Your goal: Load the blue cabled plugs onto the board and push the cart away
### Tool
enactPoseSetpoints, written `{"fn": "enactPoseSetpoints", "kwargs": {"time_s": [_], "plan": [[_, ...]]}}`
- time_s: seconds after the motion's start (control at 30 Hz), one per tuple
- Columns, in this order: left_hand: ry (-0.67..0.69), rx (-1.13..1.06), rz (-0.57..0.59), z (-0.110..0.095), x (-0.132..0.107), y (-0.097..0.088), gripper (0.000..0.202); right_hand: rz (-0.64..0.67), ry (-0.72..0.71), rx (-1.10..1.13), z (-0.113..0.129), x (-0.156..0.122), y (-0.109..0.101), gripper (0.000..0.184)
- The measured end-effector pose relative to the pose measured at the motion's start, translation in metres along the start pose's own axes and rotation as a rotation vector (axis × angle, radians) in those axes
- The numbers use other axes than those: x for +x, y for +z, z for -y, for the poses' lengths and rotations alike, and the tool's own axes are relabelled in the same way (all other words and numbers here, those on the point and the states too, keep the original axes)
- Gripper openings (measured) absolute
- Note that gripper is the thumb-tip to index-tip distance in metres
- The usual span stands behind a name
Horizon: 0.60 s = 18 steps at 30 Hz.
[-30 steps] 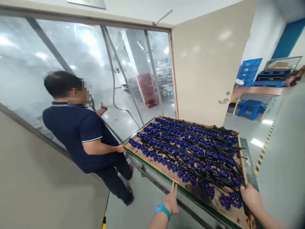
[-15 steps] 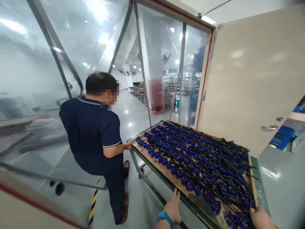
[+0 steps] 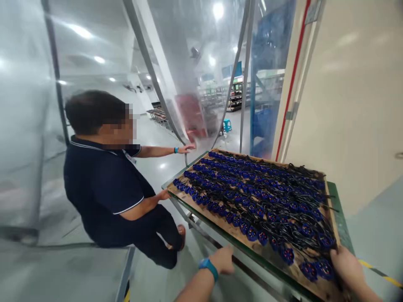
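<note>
A wooden tray (image 3: 302, 274) rests on a green-edged table (image 3: 341, 209). Rows of round blue plug-like parts (image 3: 252, 233) with orange-and-yellow centres and black cables (image 3: 299, 199) cover it. My right hand (image 3: 348, 266) is closed on the tray's near right corner, thumb at the rim. Wearing a blue wristband, my left hand (image 3: 220, 259) is by the table's near left edge; its fingers are bent and blurred, and I cannot tell whether they touch the edge. A co-worker (image 3: 103, 188) in a dark polo shirt holds the table's far left corner with one hand and reaches toward the plastic curtain (image 3: 171, 54) with the other.
The clear curtain strips hang across a doorway with a red-lined frame (image 3: 291, 84). A beige door (image 3: 355, 105) stands at the right. Beyond the curtain are shelves (image 3: 235, 94), long tables (image 3: 159, 114) and a blue stool (image 3: 227, 125). Yellow-black tape (image 3: 382, 274) marks the floor.
The view has moved forward toward the doorway. The co-worker's far arm now stretches out to the curtain. My left hand's fingers, stretched onto the edge before, are drawn back. My right hand stays on the tray.
</note>
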<state>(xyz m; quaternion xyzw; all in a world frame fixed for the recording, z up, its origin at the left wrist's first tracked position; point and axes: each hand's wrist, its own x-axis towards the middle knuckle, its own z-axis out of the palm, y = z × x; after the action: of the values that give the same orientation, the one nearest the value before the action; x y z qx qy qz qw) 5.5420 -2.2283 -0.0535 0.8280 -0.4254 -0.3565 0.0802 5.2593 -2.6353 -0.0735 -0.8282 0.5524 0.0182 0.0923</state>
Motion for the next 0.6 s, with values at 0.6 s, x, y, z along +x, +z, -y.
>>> {"fn": "enactPoseSetpoints", "kwargs": {"time_s": [0.6], "plan": [[-0.387,0.645,-1.247,0.152,0.259,-0.382,0.067,-0.127,0.148,0.106,0.053,0.406,0.037,0.031]]}}
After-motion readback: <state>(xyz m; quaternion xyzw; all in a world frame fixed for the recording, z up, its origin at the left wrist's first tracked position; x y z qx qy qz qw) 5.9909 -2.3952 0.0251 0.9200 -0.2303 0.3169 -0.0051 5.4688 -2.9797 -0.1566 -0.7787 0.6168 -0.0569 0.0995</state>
